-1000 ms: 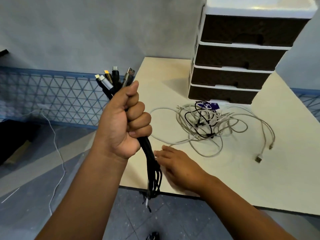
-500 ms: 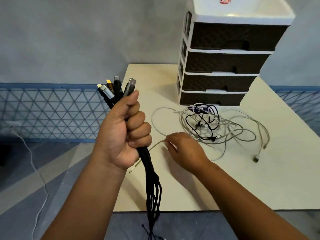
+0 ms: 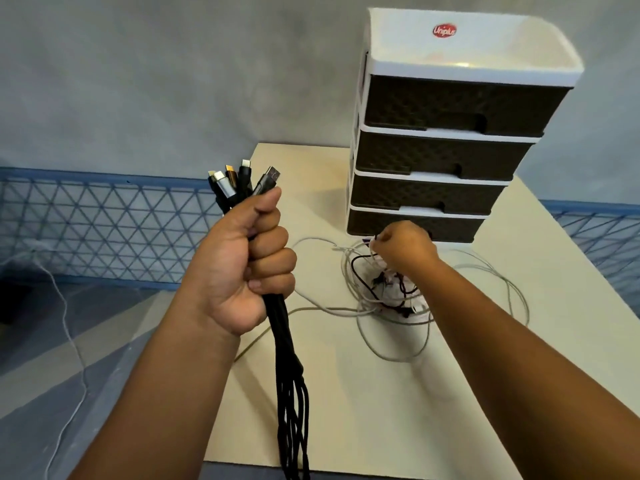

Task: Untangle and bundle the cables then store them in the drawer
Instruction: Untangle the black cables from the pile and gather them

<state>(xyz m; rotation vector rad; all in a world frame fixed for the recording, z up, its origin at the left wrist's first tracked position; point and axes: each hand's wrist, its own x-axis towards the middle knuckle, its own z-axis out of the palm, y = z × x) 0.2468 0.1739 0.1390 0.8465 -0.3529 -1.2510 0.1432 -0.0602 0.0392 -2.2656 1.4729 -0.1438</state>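
White tangle [image 3: 384,299] lay under your right hand [image 3: 403,249], fingers pinching a strand at its far edge; left hand [image 3: 242,268] clenched the upright black bundle [image 3: 289,375].

The bundle of cables [image 3: 291,375] is black, with silver and gold plugs [image 3: 228,181]. The tangled cables [image 3: 388,299] are mostly white and grey, with one black. The bench [image 3: 519,341] is cream. The drawer unit [image 3: 446,57] has a white frame, dark brown woven-pattern fronts and a red logo [image 3: 444,30]. The fence [image 3: 104,230] is blue, in triangle pattern. The wall [image 3: 173,81] is grey.
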